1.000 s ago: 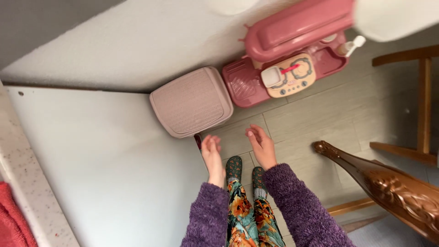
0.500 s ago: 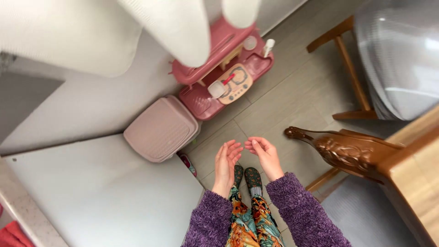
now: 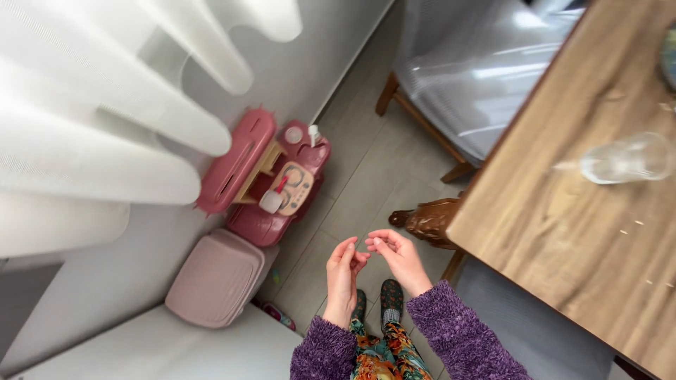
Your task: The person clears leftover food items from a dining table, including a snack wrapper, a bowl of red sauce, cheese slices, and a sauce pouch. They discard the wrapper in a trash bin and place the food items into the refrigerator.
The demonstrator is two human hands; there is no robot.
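My left hand [image 3: 343, 274] and my right hand [image 3: 396, 255] are raised in front of me over the grey tiled floor, fingertips close together and almost touching. Both hold nothing; the fingers are loosely curled and apart. Purple fuzzy sleeves cover both wrists. Below the hands I see my patterned trousers and dark slippers [image 3: 380, 299]. Nearest to the hands are a carved wooden table leg [image 3: 429, 222] on the right and a pink lidded box [image 3: 218, 278] on the left.
A wooden table [image 3: 577, 232] with a clear glass [image 3: 627, 159] fills the right. A plastic-covered chair [image 3: 479, 77] stands behind it. A pink toy kitchen [image 3: 264, 179] sits by the wall under white curtains [image 3: 105, 105]. A white surface [image 3: 162, 348] lies lower left.
The view has swung to the right, bringing the table and glass into sight. My hands have drawn closer together, and the fingers have curled inward.
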